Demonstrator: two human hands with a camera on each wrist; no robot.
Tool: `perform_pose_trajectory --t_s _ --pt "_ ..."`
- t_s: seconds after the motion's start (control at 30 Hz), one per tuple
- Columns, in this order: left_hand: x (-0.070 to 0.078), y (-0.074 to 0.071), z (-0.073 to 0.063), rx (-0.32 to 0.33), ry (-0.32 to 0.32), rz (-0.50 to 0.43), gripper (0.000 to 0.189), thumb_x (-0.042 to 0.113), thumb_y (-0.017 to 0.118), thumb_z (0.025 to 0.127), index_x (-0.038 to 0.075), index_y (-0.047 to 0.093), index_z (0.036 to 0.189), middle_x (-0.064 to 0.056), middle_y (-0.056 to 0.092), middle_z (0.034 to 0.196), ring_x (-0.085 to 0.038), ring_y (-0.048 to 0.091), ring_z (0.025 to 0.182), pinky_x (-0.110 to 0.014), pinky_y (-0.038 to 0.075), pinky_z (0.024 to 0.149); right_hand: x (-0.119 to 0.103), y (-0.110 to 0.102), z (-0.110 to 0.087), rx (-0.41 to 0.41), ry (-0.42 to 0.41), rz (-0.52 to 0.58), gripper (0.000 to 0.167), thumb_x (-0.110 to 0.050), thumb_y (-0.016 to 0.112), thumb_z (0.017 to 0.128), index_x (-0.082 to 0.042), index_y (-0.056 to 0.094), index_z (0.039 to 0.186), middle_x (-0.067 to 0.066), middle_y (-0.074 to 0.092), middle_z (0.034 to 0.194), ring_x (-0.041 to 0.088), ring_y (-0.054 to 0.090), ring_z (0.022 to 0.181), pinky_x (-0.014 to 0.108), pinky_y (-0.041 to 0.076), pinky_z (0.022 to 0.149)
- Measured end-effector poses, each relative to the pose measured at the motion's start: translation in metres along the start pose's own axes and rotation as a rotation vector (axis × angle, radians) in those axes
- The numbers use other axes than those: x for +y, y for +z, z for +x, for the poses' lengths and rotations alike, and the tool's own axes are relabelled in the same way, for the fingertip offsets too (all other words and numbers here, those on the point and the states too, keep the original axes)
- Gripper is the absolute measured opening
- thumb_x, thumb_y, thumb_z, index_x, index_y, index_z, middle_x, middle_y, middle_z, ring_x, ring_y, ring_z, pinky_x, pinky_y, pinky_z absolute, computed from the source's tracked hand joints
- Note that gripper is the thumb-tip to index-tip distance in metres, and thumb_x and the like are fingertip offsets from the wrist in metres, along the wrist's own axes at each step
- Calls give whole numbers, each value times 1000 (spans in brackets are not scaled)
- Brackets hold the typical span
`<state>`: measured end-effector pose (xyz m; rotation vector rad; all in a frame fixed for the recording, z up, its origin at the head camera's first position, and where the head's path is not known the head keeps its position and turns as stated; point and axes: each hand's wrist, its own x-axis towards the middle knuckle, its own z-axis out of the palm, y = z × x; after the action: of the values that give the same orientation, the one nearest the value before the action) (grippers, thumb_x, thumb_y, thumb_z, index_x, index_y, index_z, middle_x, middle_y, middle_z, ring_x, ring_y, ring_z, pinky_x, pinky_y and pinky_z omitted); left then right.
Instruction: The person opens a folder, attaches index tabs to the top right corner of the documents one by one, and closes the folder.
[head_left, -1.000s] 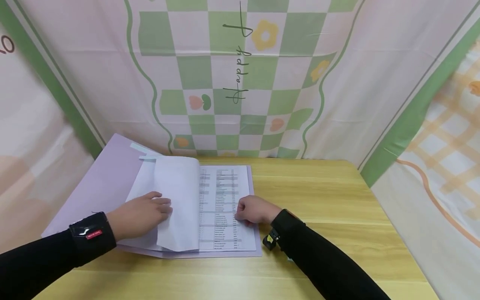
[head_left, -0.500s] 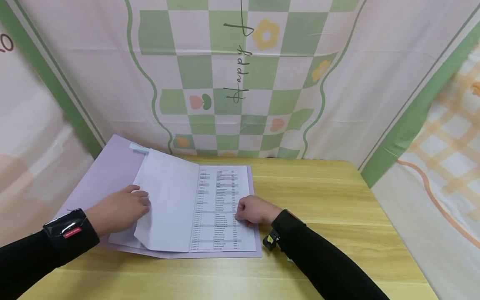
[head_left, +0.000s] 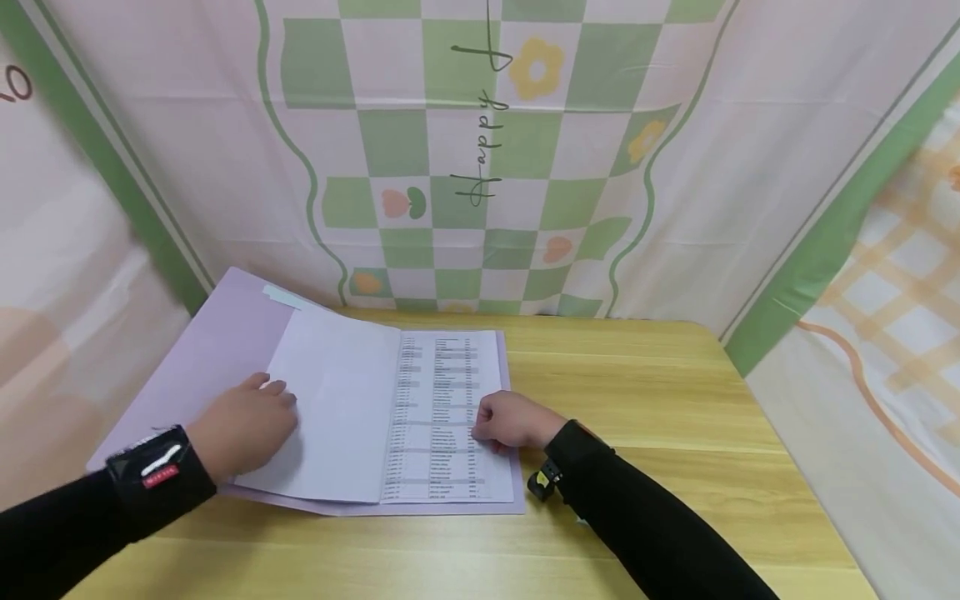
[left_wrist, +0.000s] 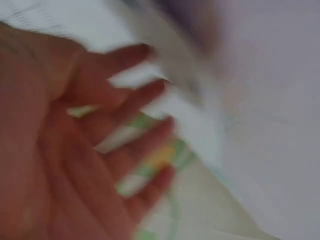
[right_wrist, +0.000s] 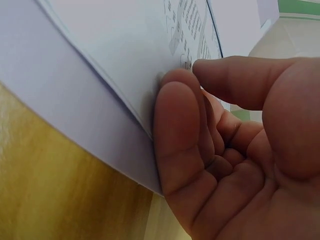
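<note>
An open lilac folder [head_left: 187,367] lies on the table with a turned white page [head_left: 337,400] over its left side. On the right side is a printed sheet [head_left: 442,417] with table columns. My left hand [head_left: 243,429] is at the turned page's left edge, fingers spread and slightly bent; the left wrist view shows the blurred hand [left_wrist: 100,135] with nothing in the palm. Resting at the printed sheet's right edge, my right hand [head_left: 513,419] has loosely curled fingers. In the right wrist view, the thumb and a fingertip [right_wrist: 177,105] lie close together against the paper.
The folder lies on a wooden table [head_left: 637,400], whose bare surface shows to the right. A patterned cloth [head_left: 465,167] with green checks hangs behind. Light blue strips [head_left: 281,296] show at the folder's upper left. A small black device [head_left: 542,483] sits under the right wrist.
My left hand has moved left along the turned page, then slightly back. The page, curled up before, now lies flatter over the folder's left side. The right hand stays in place.
</note>
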<state>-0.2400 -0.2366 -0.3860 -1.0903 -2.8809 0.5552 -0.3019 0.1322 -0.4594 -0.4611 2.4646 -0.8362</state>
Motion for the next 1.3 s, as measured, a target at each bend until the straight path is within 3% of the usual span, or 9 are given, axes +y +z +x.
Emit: perform_pose_trajectory --t_s 0.1,0.2,0.3,0.4,0.6,0.83,0.97,1.1,1.3 --pt "33 -6 5 92 -16 3 12 3 73 75 0 70 86 -16 64 92 -37 60 93 -52 46 90 0 1 0 10 -9 -18 20 -19 67 95 -10 61 78 2 62 65 17 59 58 28 46 53" --pt "72 -8 13 153 46 -72 25 6 70 78 -3 71 102 -20 65 108 -37 60 103 -51 47 92 0 1 0 18 -14 -32 21 -19 67 95 -10 60 77 2 61 65 17 60 58 29 46 53" --pt "104 -2 22 129 118 -145 27 12 69 85 5 72 111 -14 66 120 -30 60 112 -46 47 95 -2 2 2 23 -7 -44 20 -19 67 95 -10 60 78 2 61 66 17 59 58 30 47 53" --pt "121 8 28 89 139 -138 18 17 73 87 12 75 104 -3 68 106 -20 59 96 -36 46 85 -3 4 4 35 -9 -65 21 -18 67 95 -10 59 77 2 61 65 17 59 57 30 46 52" --pt "127 24 30 74 132 -33 7 16 77 84 13 73 89 3 53 77 -16 39 69 -29 38 68 -4 7 7 48 -14 -123 22 -19 67 94 -11 58 76 1 60 64 17 58 56 29 44 50" --pt "125 32 29 109 136 -8 8 11 78 83 7 71 87 1 45 77 -15 39 66 -27 42 65 -8 1 6 18 -2 -144 23 -20 68 95 -10 60 76 2 60 66 17 59 56 29 45 50" --pt "126 34 26 116 134 -38 7 9 76 83 8 69 85 1 41 76 -15 36 66 -27 40 64 -27 0 7 24 -14 -266 21 -20 66 94 -11 61 75 1 59 66 16 57 57 30 45 52" --pt "127 35 24 120 136 -36 5 11 73 85 9 69 88 1 45 79 -15 38 69 -27 41 66 -58 14 11 31 -122 -418 18 -19 62 95 -15 61 78 -3 58 71 13 54 64 30 45 60" --pt "129 40 23 176 128 14 6 10 71 83 10 66 81 0 58 84 -15 41 69 -25 37 60 -97 59 27 -48 -395 -469 16 -16 62 95 -21 64 80 -13 56 74 6 54 71 22 45 67"
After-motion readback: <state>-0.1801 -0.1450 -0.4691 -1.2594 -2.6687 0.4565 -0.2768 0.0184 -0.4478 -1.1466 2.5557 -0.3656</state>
